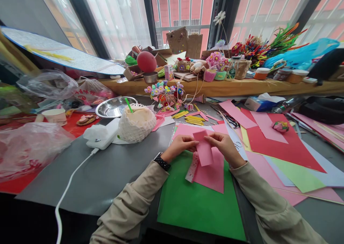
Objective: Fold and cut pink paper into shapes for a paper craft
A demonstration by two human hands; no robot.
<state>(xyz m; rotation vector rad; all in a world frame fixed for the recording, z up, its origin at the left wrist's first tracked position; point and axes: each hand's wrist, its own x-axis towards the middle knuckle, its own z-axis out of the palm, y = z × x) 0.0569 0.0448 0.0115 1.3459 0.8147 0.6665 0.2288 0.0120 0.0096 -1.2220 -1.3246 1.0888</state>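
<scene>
Between my two hands is a narrow strip of pink paper [204, 152], held up and slightly tilted. My left hand [182, 143] pinches its left edge near the top, and my right hand [224, 147] pinches the upper right. Below it a larger pink sheet [215, 179] lies on a green board [199, 215]. A patterned ruler-like strip [191, 170] rests on that sheet, its upper end partly behind the held paper. Just beyond my hands lie more pink paper [184, 130] and several folded yellow paper pieces [194, 120].
Scissors [238, 145] lie right of my right hand, near red paper [292, 154] and light green paper [298, 174]. A coconut in white foam netting [137, 123] and a white charger with cable [100, 134] stand to the left. Crafts line the wooden ledge [129, 87].
</scene>
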